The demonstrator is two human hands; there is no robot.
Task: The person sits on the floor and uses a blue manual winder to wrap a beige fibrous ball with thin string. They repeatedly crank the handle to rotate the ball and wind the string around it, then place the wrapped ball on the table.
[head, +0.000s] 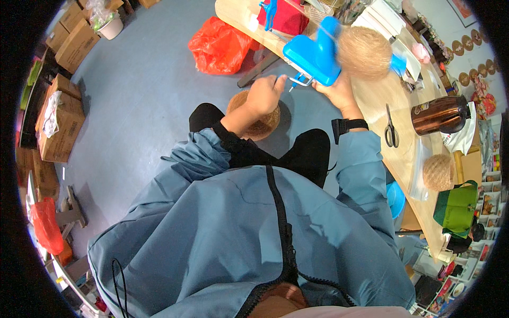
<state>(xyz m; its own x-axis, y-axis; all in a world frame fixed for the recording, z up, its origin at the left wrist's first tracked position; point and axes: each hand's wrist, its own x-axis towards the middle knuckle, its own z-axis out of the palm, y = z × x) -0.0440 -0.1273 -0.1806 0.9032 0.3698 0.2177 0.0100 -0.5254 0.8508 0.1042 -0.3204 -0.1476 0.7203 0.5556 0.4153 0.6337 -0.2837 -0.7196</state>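
Observation:
A blue yarn winder (308, 59) stands at the table edge, tilted in my view. A blurred ball of tan yarn (365, 52) sits on its spool. My left hand (265, 96) is closed around the end of the winder's metal crank (304, 81); the fingers cover most of the grip. My right hand (341, 94) holds the near edge of the winder's body, with some fingers hidden behind it. Under my left forearm, a second tan yarn ball (267, 126) is low between my knees, partly covered by the arm.
On the wooden table (375, 105) lie scissors (391, 129), a brown thermos (439, 115), another yarn ball (438, 172) and a green bag (456, 208). A red plastic bag (220, 47) is beside the table leg (258, 70). Cardboard boxes (63, 123) stand at left.

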